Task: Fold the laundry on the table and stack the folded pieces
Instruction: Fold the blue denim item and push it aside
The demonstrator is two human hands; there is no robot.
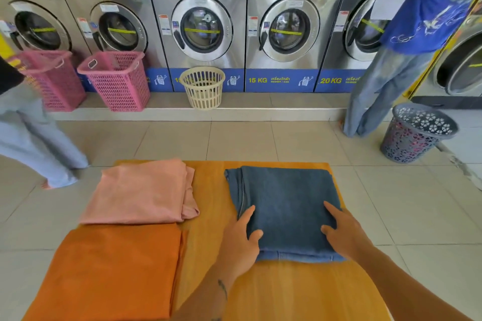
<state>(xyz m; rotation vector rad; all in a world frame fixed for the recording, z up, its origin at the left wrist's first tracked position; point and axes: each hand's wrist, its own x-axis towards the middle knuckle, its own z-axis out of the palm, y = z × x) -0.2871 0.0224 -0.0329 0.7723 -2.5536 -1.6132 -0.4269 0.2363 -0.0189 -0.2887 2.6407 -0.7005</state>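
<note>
Blue towel [284, 206] at 3 o'clock: you are pressing it flat.
Left hand [241, 240] and right hand [344, 234] are lying open, gripping nothing; pushing sideways could undo the fold.

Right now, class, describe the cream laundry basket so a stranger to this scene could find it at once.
Start at the row of steel washing machines along the back wall. On the raised ledge below the middle one stands the cream basket. It is round with vertical slots, unlike the two square pink mesh baskets to its left.

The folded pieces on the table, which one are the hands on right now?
The blue piece on the right: left hand and right hand rest on it. The pink piece and orange piece lie untouched.
</note>
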